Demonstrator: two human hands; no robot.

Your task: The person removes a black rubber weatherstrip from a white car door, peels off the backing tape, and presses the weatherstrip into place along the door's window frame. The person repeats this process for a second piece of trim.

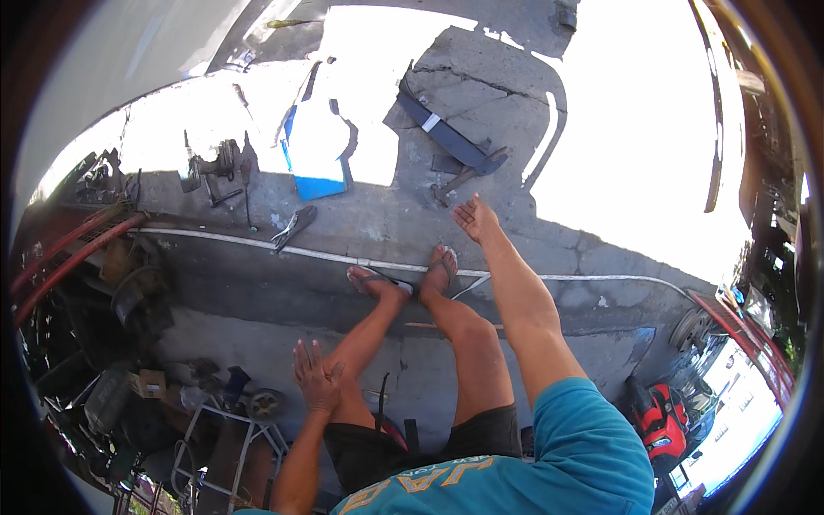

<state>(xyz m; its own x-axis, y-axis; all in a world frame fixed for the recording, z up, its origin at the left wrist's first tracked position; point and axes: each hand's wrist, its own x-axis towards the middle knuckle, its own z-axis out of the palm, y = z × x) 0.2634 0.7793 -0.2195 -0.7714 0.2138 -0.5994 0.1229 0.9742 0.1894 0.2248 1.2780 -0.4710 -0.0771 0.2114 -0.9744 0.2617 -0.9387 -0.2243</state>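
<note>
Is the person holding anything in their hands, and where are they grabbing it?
Nothing is held. The right hand reaches out open toward a hammer on the concrete, not touching it. The left hand rests on the left leg.

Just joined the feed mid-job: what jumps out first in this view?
The right hand stretches out open-palmed, empty, over the cracked concrete, close to a hammer lying beside a long dark bar. The left hand rests on the person's left knee, above sandalled feet by a white hose. A blue and white board lies in glaring sun further out.
</note>
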